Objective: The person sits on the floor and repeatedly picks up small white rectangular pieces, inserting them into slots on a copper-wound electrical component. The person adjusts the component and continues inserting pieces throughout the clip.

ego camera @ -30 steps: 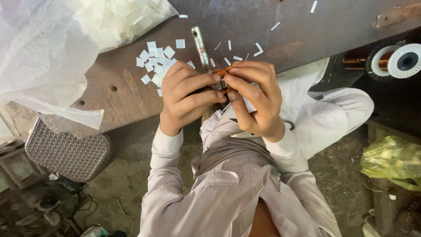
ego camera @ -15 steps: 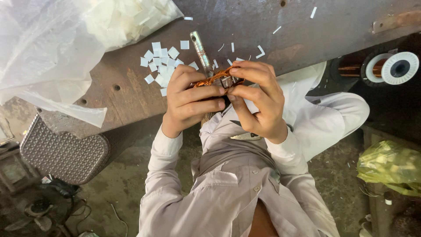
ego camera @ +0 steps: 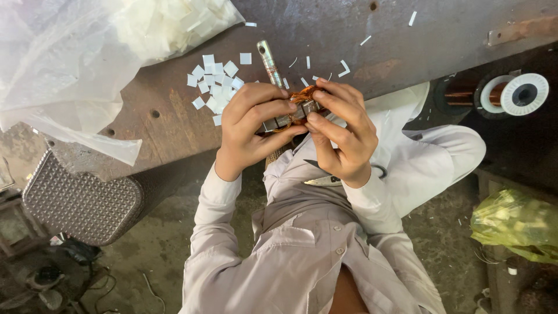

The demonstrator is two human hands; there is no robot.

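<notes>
The fingers (ego camera: 264, 110) of the left hand (ego camera: 250, 131) are wrapped tight round a small motor armature (ego camera: 293, 113), thumb underneath, clamped on its metal core. The fingers (ego camera: 334, 102) of the right hand (ego camera: 343, 136) are pinched together on the copper winding (ego camera: 303, 95) at the armature's 1 o'clock side, tips pressing into the wire. The armature sits between both hands, held just above the near edge of the surface (ego camera: 407, 52), over the person's lap

Its steel shaft (ego camera: 269, 61) sticks out toward 11 o'clock, beyond the left fingers. By its look the piece is dense and stiff for its size, the shaft smooth and likely slippery, while the thin copper wire is soft and easily kinked or scraped; the core stack seems the safe place to grip, with the shaft as a second hold, and the winding best touched lightly

At 10 o'clock from the hands a scatter of small white paper squares (ego camera: 212, 84) lies on the surface, and further out at 10 o'clock a clear plastic bag (ego camera: 87, 64) holds more white pieces. Thin white strips (ego camera: 344, 67) lie at 1 o'clock. At 6 o'clock, scissors (ego camera: 325, 181) rest in the lap. Well apart at 3 o'clock stands a spool of copper wire (ego camera: 505, 93), and at 4 o'clock a yellow-green bag (ego camera: 514, 224) on the floor
</notes>
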